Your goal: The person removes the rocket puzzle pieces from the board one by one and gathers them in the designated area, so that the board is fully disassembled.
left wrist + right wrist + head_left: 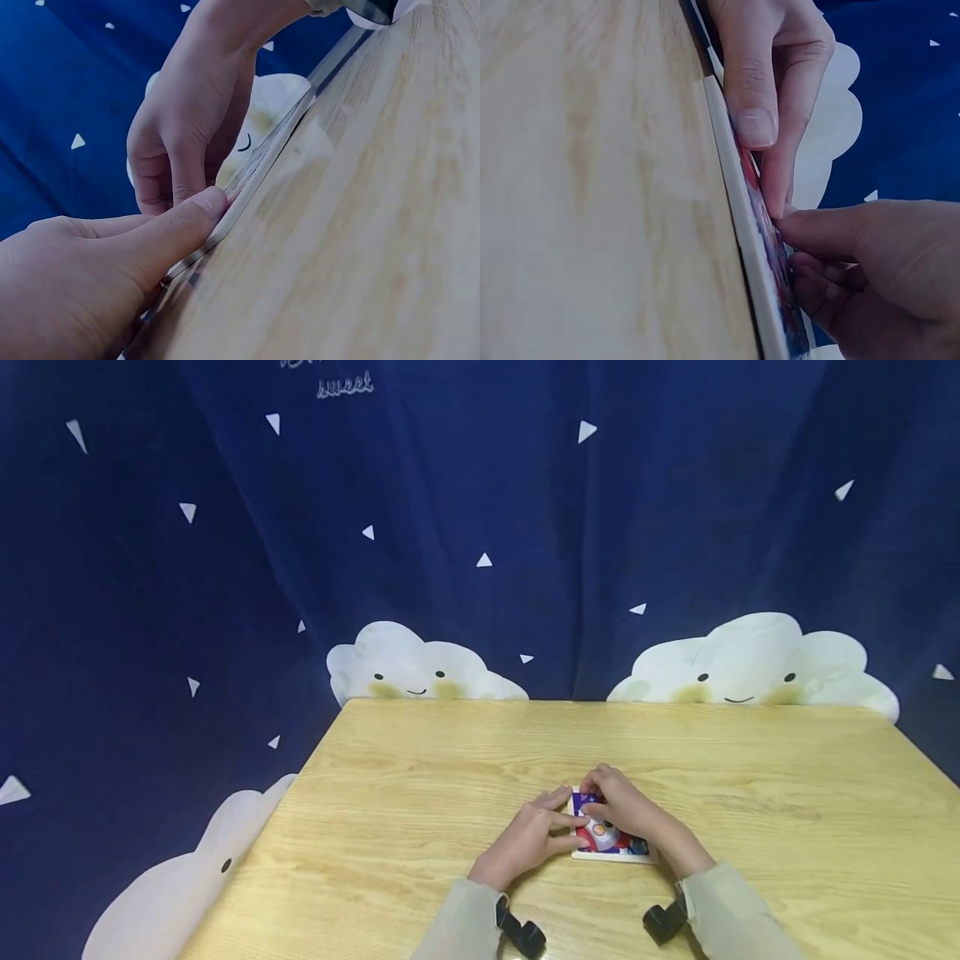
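Observation:
A small square picture panel [615, 846] with a pale border lies flat on the table; it shows a red, white and purple cartoon. My left hand [521, 837] rests at its left side, fingers spread and fairly straight, tips on the border and picture. In the left wrist view, that hand's thumb [184, 229] lies along the panel's edge. From the right, my right hand [626, 806] reaches over the upper part with bent fingers, thumb and fingertips down at the picture. Its fingers [821, 289] curl close to the surface; whether they pinch a loose piece is hidden.
The light wooden table [420, 777] extends around the panel on all sides. Behind it hangs a dark blue curtain [450, 485] with white triangles and smiling clouds. Black wrist cameras [663, 922] sit at both cuffs, low over the table.

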`<state>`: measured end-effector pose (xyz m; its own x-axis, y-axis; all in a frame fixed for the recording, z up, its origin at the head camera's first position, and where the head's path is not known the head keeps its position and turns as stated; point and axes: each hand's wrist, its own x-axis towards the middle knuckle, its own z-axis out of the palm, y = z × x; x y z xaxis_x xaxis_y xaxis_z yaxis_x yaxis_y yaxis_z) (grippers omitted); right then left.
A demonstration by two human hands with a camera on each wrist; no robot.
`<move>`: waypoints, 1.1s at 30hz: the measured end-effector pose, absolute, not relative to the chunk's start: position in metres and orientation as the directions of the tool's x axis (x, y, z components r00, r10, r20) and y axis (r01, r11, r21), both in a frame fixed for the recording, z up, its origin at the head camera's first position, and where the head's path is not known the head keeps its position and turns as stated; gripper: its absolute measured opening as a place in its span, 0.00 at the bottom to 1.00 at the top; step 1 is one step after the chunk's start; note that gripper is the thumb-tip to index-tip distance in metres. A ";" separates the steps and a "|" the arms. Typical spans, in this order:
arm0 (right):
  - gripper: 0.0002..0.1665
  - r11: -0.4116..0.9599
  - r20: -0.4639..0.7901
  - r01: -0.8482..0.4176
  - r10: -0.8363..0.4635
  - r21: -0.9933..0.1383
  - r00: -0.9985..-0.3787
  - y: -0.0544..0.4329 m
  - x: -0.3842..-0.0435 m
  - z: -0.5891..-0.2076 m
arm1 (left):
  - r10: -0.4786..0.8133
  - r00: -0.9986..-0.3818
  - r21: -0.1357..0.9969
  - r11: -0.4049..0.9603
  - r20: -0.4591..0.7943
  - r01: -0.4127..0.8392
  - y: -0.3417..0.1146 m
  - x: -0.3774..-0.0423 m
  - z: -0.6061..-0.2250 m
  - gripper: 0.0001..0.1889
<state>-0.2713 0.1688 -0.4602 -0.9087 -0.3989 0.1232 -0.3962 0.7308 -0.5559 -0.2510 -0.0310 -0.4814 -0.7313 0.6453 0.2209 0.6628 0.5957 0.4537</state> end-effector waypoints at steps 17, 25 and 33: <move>0.07 0.743 0.133 -0.455 -0.452 -0.492 -0.882 0.168 -0.271 -0.460 | 0.657 -0.709 0.416 0.587 0.256 0.694 -0.031 -0.253 -0.483 0.21; 0.07 0.746 0.143 -0.455 -0.445 -0.486 -0.884 0.168 -0.270 -0.461 | 0.657 -0.708 0.406 0.591 0.259 0.697 -0.032 -0.254 -0.482 0.20; 0.07 0.735 0.150 -0.463 -0.453 -0.496 -0.879 0.170 -0.270 -0.461 | 0.657 -0.712 0.418 0.591 0.248 0.690 -0.031 -0.255 -0.484 0.21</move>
